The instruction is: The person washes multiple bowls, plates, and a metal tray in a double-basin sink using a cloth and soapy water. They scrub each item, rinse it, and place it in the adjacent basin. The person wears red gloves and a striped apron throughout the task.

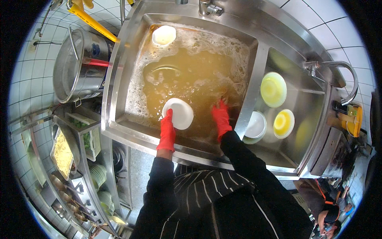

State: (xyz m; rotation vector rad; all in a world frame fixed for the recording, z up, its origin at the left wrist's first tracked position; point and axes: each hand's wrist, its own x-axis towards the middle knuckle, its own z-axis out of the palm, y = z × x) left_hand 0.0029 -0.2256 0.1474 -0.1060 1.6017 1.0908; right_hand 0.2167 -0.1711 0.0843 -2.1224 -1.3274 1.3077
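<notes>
My left hand (167, 133), in a red rubber glove, grips a white dish (180, 115) by its near left edge, with the thumb on top. The dish is just above the murky brown water (194, 71) of a large stainless-steel sink basin (119, 89). To the right, my right hand (221, 119), also red-gloved, reaches into the water near the basin's right wall. Its fingertips are blurred under the surface, so whether they hold anything is hidden. A white bowl (164, 35) sits among suds in the far left corner. The curved rim of a submerged dish (165, 67) shows faintly.
The smaller right basin (307, 104) holds pale green bowls (273, 89), a yellow-centred bowl (284, 124) and a white bowl (256, 125). Faucets (206, 7) rise behind. A large metal pot (77, 65) and a shelf rack (86, 143) stand left. People (328, 212) are at lower right.
</notes>
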